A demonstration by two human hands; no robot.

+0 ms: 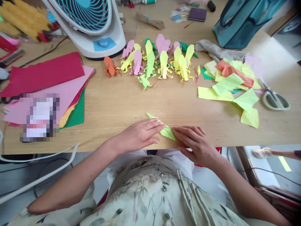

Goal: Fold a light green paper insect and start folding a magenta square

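A folded piece of light green paper (164,128) lies on the wooden table (131,103) close to its near edge. My left hand (138,135) lies flat on the paper's left part, fingers stretched out toward the right. My right hand (196,142) rests flat beside the paper's right tip, fingers spread and touching it. Neither hand grips anything.
Several folded paper figures (152,59) in pink, yellow, green and orange stand in a row mid-table. Paper scraps (230,84) and scissors (274,99) lie at right, coloured sheets (47,81) at left. A white fan (94,28) and a teal bag (242,22) stand behind.
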